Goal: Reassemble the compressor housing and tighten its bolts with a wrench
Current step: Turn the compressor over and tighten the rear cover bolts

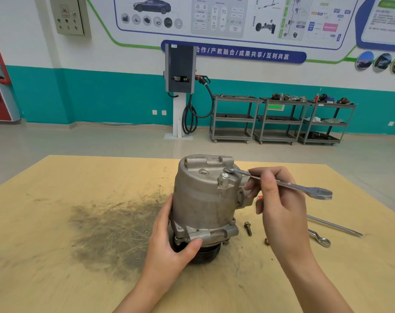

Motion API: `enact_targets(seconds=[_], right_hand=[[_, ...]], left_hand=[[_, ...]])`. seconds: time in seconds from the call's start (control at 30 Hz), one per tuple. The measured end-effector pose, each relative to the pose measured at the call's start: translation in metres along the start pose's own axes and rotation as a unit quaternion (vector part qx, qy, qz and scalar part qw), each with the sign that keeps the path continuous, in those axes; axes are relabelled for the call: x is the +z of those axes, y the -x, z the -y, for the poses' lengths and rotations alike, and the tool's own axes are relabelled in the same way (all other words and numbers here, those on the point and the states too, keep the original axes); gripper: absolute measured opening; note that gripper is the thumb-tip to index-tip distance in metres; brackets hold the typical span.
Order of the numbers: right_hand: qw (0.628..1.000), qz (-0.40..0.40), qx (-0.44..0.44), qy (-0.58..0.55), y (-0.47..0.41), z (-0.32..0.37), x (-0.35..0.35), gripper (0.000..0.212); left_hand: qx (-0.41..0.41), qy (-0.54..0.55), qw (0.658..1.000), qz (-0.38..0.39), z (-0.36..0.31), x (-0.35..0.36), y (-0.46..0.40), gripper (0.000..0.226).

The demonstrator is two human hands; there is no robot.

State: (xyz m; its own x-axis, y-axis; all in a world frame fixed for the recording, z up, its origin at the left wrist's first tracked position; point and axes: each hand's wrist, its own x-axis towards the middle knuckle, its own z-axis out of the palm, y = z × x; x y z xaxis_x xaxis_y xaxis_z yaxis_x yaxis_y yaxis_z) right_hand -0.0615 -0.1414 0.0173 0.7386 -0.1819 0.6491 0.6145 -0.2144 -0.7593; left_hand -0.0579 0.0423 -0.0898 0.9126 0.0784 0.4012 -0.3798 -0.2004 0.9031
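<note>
A grey metal compressor [203, 199] stands upright on its black pulley in the middle of the wooden table [56, 222]. My left hand [169, 240] grips its lower flange, thumb across the front. My right hand [278, 199] holds a silver open-end wrench [282, 182] by the shaft. The wrench's far end sits on a bolt at the top right of the housing [228, 170]. Another bolt head [224, 175] stands up just in front of it.
To the right of the compressor lie a loose bolt [248, 228], a small nut [266, 241], a ring spanner [319, 238] and a long metal rod [334, 225]. A dark grease stain [113, 229] covers the table's left middle. Tool carts stand by the far wall.
</note>
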Motion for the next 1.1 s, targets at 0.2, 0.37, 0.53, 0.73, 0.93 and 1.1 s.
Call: enact_targets(seconds=[0.2, 0.37, 0.53, 0.73, 0.93, 1.1], right_hand=[[0.996, 0.008, -0.054, 0.076, 0.0082, 0.0056, 0.0089, 0.019], [0.993, -0.002, -0.064, 0.102, 0.0081, 0.0072, 0.0093, 0.02], [0.993, 0.0, -0.062, 0.103, 0.0078, 0.0073, 0.0083, 0.019], [0.994, 0.007, -0.061, 0.095, 0.0065, 0.0067, 0.0077, 0.018], [1.0, -0.005, 0.006, -0.008, 0.0037, 0.0023, 0.0027, 0.024], [1.0, -0.007, 0.009, -0.012, 0.0042, 0.0031, 0.0024, 0.024]], left_hand=[[0.003, -0.004, 1.0, -0.005, 0.0001, 0.0002, 0.0001, 0.094], [0.003, -0.003, 1.0, -0.005, 0.0006, -0.0004, 0.0002, 0.096], [0.003, -0.004, 1.0, -0.002, 0.0006, -0.0004, 0.0003, 0.096], [0.003, 0.0, 1.0, -0.001, -0.0002, -0.0004, 0.0, 0.097], [0.0, 0.003, 1.0, 0.0, 0.0, -0.0004, 0.0003, 0.096], [0.0, 0.004, 1.0, -0.003, 0.0014, -0.0001, -0.0001, 0.096]])
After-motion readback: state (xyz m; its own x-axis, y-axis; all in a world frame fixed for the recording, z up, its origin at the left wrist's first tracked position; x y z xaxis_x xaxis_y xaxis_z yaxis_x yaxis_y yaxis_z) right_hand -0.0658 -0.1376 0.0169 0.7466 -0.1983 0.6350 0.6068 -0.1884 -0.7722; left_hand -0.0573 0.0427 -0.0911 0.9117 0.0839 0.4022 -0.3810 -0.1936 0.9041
